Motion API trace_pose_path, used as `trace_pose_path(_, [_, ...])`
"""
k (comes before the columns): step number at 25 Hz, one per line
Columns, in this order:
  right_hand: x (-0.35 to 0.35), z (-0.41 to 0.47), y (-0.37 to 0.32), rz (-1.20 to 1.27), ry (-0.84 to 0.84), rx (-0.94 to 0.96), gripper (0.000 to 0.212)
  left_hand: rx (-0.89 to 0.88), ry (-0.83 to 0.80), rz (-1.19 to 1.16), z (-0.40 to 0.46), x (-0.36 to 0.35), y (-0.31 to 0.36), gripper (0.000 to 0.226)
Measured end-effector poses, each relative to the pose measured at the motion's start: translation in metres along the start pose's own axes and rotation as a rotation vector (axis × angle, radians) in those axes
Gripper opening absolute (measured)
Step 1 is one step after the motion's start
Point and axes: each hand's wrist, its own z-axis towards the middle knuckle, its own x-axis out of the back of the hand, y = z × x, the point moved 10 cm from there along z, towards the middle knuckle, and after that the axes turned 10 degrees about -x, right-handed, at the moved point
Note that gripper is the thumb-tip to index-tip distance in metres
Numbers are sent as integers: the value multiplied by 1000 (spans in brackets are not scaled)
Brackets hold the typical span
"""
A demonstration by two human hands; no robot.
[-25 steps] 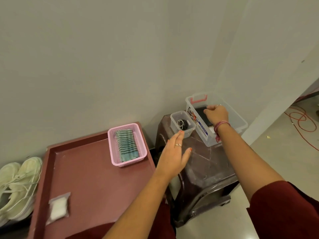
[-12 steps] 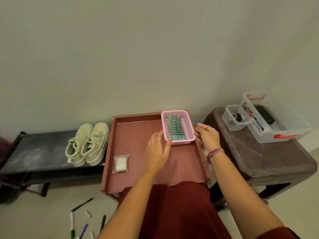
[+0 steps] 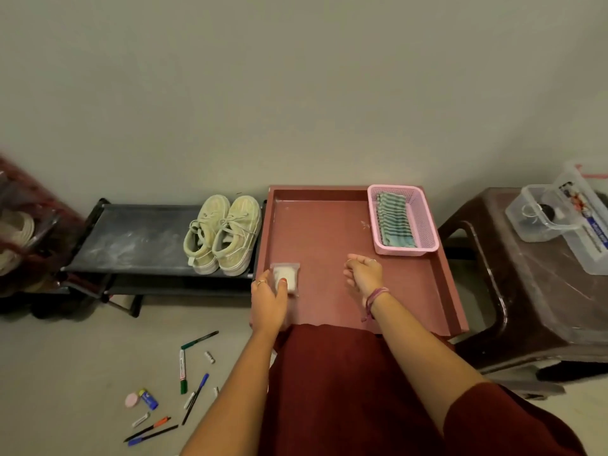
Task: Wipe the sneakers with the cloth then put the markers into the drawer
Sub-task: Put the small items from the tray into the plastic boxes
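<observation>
A pair of pale green sneakers stands on a low black rack left of the red drawer. My left hand rests on a small clear packet holding a white cloth at the drawer's near left, thumb and fingers closing around it. My right hand hovers over the drawer's middle, fingers loosely curled, holding nothing. Several markers lie scattered on the floor at lower left.
A pink basket with a folded green striped cloth sits in the drawer's far right corner. A dark brown stool at right carries clear plastic boxes. Small caps and an eraser lie among the markers.
My view swung left from the stool to the drawer and floor. My left hand moved from beside the pink basket down onto the cloth packet; my right hand drew back toward the drawer's middle.
</observation>
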Motion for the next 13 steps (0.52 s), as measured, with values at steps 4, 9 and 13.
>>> trace_pose_path(4, [-44,22,19,-80,-56,-42,19,218,7,-113,2,-12,-40,38])
trace_pose_path(9, [-95,48,19,-378,-160,38,35,457,-58,-244,6,-35,-61,49])
trace_pose_path(13, [-131,64,12,-610,-244,113,47,599,30,-446,3,-52,-77,64])
